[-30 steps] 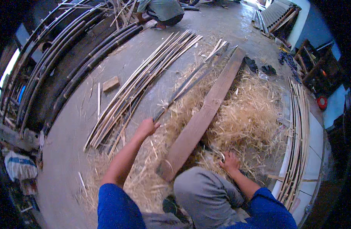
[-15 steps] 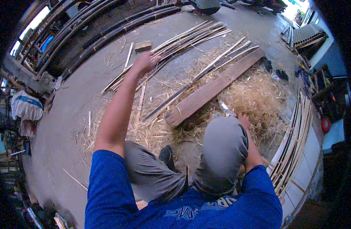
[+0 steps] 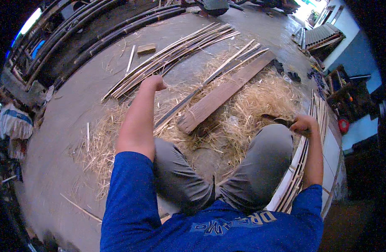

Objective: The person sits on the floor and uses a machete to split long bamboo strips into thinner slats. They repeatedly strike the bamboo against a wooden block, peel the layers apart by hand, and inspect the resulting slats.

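Note:
My left hand (image 3: 158,82) is closed, just on the near side of a fanned bundle of split bamboo strips (image 3: 176,49) on the floor. Its fingertips are mostly hidden, so I cannot make out what is in them. Beside my right knee, my right hand (image 3: 304,124) is closed round the handle of a knife (image 3: 277,119). The knife's dark blade points left over a heap of pale shavings (image 3: 260,101). Between my hands a brown wooden plank (image 3: 228,90) lies slanting away from me, with several dark and pale bamboo strips (image 3: 201,87) along its left side.
More split strips (image 3: 297,172) lie on white tiles at my right. A small wood block (image 3: 146,49) sits beyond the bundle. Long dark bamboo poles (image 3: 130,27) line the far left. Another person (image 3: 212,6) shows partly at the top edge. A white sack (image 3: 15,122) stands at left.
My left hand has come back toward me from the strip bundle. My right hand with the knife has risen and moved right, out from beside my knee. My knees have spread, and the view has shifted.

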A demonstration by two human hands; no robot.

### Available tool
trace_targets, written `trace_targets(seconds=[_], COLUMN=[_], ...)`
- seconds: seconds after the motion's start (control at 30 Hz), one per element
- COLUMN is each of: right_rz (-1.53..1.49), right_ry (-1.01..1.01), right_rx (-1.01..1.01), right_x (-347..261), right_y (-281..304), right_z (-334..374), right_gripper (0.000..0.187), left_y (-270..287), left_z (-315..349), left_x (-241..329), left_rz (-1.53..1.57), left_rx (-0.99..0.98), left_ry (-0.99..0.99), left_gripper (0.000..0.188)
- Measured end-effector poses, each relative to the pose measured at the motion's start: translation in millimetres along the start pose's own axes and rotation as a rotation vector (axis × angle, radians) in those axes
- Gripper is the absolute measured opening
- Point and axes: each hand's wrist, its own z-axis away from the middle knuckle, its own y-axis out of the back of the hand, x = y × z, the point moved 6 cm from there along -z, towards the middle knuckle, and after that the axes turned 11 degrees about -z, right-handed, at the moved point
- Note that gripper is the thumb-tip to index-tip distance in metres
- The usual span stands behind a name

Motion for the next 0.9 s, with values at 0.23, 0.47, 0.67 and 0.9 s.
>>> trace_targets(seconds=[0.23,0.47,0.67,0.9], right_rz=[-0.22,0.358,0.013,0.062], right_ry=[0.139,0.075,0.511,0.894], right_rx=[0.356,0.178,0.09,0.452], right_x=[-55.4,-188.3,-270.3,-266.4], right_y=[100.4,132.5,87.2,15.2], right_z=[69.3,68.3,28.3,-134.9], right_gripper=[0.042,0.035,0.04,0.033], left_y=[19.5,8.5,1.5,-54.8], left_z=[-36.9,-31.2,-3.6,-0.4], left_x=[40.0,27.6,9.9,5.7], left_rz=[0.053,-0.012,-0.025,-0.131], left_rx=[0.091,0.08,0.072,0.02], left_ry=[-0.023,-0.022,-0.064,-0.149], left_gripper=[0.034,0.028,0.041,0.042])
